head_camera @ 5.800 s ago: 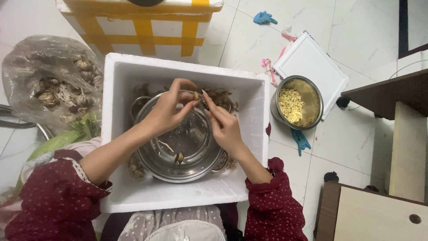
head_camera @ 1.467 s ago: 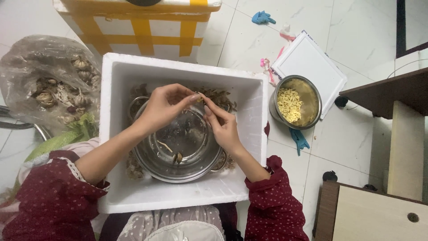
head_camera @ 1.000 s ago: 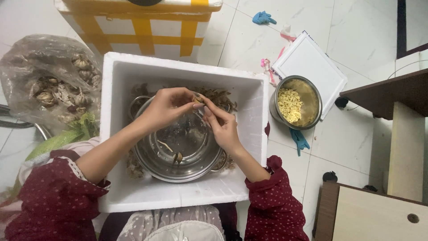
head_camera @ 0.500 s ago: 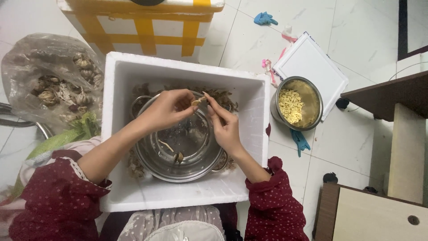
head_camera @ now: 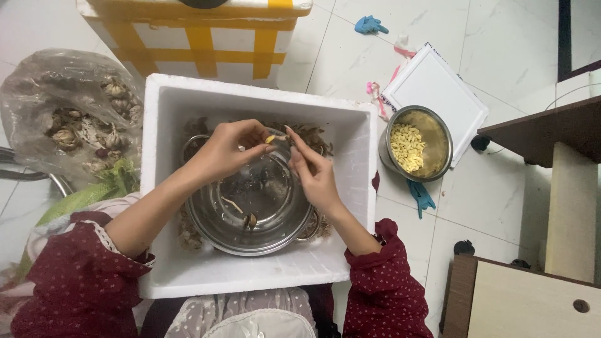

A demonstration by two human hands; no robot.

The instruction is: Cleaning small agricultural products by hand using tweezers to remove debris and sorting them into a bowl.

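Observation:
Over a steel pot [head_camera: 250,206] that sits inside a white foam box [head_camera: 250,275], both my hands work on one small garlic clove [head_camera: 270,139]. My left hand [head_camera: 228,150] pinches the pale yellow clove at its fingertips. My right hand [head_camera: 313,169] meets it from the right, fingers closed on the clove's skin. The pot holds a few scraps of peel. Dry garlic skins [head_camera: 310,133] lie in the box around the pot.
A steel bowl [head_camera: 432,128] of peeled cloves stands on the floor to the right, partly on a white lid [head_camera: 438,87]. A clear bag of garlic bulbs [head_camera: 75,119] lies at the left. A yellow-and-white box [head_camera: 200,34] sits behind. Wooden furniture [head_camera: 532,294] stands at the right.
My hands have stayed together over the pot, shifting only slightly as the fingers work the clove. More of the yellow clove shows now.

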